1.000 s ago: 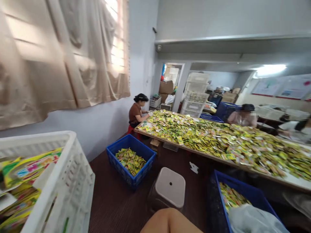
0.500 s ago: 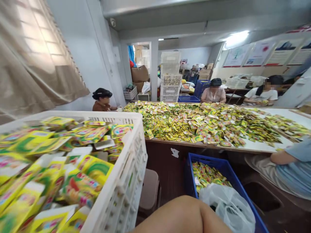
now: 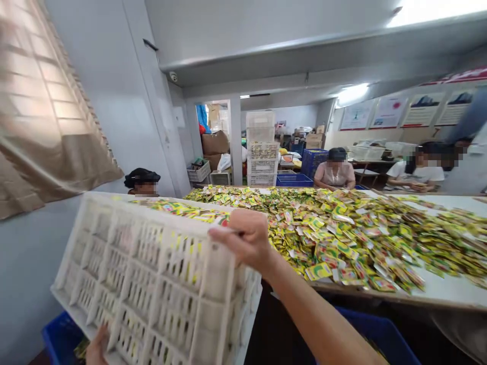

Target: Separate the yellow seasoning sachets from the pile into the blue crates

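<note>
A white slatted plastic crate [image 3: 148, 274] fills the lower left, tilted with one long side toward me and its far side leaning over the table. My right hand [image 3: 245, 235] grips the crate's upper rim near its right corner. At the bottom left, my left hand [image 3: 98, 347] holds the crate's lower edge; only part of the hand shows. Yellow-and-green small printed boxes [image 3: 178, 207] show over the rim and through the slats. Just beyond lies a broad heap of similar yellow packs [image 3: 323, 228] on the table.
The white table [image 3: 456, 291] runs across the front. Three people sit around it: one at left [image 3: 142, 182], two at right [image 3: 335, 170]. Blue crates stand below, at the lower left [image 3: 57, 334] and lower right [image 3: 384, 329]. Stacked white crates [image 3: 262, 165] rise behind.
The crate has been raised and tilted toward the table, its outer side now facing me. Both hands have come into view on it. The view has tilted upward.
</note>
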{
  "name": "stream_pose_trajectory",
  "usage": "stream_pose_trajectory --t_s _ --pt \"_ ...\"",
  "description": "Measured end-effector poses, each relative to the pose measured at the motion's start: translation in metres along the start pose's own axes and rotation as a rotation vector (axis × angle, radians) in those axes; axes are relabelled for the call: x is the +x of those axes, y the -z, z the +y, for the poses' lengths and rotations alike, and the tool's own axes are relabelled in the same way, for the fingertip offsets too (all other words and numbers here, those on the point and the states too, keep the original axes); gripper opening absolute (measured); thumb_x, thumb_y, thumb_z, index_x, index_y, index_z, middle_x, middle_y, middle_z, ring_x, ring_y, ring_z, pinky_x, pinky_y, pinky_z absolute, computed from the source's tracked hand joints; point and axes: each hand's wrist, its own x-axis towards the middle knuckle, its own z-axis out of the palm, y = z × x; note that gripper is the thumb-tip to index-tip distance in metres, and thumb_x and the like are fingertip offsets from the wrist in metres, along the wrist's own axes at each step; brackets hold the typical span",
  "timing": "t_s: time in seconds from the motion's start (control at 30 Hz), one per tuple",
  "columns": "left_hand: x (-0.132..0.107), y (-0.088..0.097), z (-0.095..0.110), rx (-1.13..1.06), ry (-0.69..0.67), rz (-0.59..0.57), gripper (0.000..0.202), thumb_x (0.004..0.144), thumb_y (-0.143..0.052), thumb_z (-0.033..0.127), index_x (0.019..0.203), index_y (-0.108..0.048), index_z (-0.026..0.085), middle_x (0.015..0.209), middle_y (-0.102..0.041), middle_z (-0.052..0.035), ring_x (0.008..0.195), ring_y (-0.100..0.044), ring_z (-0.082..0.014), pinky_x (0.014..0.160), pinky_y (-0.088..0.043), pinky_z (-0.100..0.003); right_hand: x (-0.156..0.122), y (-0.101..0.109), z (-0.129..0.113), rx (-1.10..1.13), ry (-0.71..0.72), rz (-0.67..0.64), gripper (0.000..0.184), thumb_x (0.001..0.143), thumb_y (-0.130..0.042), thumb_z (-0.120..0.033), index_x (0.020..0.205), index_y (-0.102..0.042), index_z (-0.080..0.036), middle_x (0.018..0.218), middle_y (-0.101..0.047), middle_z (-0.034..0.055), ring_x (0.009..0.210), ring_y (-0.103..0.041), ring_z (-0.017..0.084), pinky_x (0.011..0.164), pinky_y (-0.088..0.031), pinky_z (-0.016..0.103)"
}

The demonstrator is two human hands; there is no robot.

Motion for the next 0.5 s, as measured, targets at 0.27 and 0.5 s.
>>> stream_pose_trajectory --t_s 0.27,0.5 --pt "0.049 -0.188 -0.027 0.017 0.062 0.046 0.051 0.085 -0.05 0.026 0.135 -0.048 0.018 0.08 -0.076 -0.0076 0.082 -0.072 -0.0304 0.079 -0.059 -0.047 0.01 0.06 0.276 0.274 -0.723 0.124 0.055 0.067 -0.071 -0.042 0.041 -0.029 -0.02 0.048 -0.025 -0.0065 0.047 -0.023 0.007 0.046 -0.017 0.025" --pt "0.078 -0.287 -0.039 0.143 0.109 0.026 0.055 0.085 -0.049 0.054 0.131 -0.052 0.023 0.096 -0.073 -0.0127 0.084 -0.071 -0.0318 0.077 -0.057 -0.051 0.011 0.083 0.45 0.409 -1.065 0.206 0.036 0.058 -0.079 -0.045 0.052 -0.06 -0.015 0.045 -0.051 -0.0028 0.039 -0.043 0.01 0.04 -0.032 0.024"
